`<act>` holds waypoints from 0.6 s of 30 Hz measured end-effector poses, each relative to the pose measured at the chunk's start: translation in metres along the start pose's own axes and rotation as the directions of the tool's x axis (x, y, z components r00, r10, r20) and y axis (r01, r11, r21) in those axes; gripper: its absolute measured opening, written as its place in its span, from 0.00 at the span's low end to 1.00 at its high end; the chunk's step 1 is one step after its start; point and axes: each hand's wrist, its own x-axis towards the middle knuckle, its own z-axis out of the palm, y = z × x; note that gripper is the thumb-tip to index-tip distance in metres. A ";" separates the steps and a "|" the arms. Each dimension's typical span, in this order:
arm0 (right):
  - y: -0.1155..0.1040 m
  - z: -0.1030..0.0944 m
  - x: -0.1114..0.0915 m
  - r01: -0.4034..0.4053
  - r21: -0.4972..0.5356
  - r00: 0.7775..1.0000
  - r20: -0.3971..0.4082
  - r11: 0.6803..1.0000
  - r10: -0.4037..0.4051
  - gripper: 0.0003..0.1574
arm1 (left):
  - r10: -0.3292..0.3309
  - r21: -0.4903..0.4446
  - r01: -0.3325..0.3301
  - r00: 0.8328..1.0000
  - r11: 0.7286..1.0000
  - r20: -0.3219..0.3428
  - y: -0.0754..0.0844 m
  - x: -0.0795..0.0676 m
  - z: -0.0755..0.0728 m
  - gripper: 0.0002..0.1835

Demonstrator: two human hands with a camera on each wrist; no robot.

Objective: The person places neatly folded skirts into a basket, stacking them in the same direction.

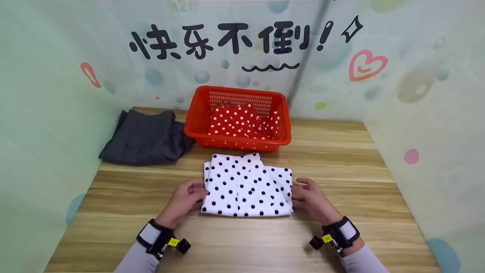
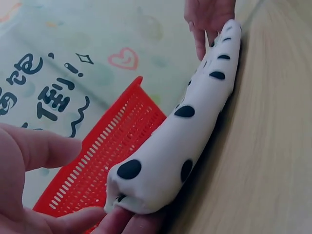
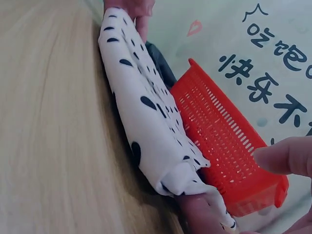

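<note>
folded white black-dotted cloth (image 1: 246, 185) in front of red plastic basket (image 1: 242, 141) | left hand (image 1: 186, 199), right hand (image 1: 312, 200): fingers under ends, thumbs loose, neither clenched | perhaps supports folds; fingertips hidden

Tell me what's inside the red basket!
Inside the red basket is red cloth with white dots. Anything underneath can't be seen because the cloth covers it.

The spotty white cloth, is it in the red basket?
No, the folded black-dotted white cloth is in front of the red basket, between the left hand and the right hand.
</note>
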 end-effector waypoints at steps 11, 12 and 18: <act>0.005 0.001 0.002 0.003 0.136 0.971 0.237 0.991 -0.035 0.37 | -0.047 -0.186 0.060 0.996 0.981 0.070 -0.005 -0.002 0.004 0.27; 0.007 0.002 0.002 0.008 0.141 0.966 0.255 0.990 -0.044 0.36 | -0.047 -0.193 0.065 0.994 0.979 0.094 -0.006 -0.001 0.005 0.28; 0.013 0.008 0.002 -0.017 0.171 0.954 0.299 0.985 -0.035 0.30 | -0.045 -0.238 0.100 0.973 0.966 0.227 -0.013 -0.001 0.011 0.35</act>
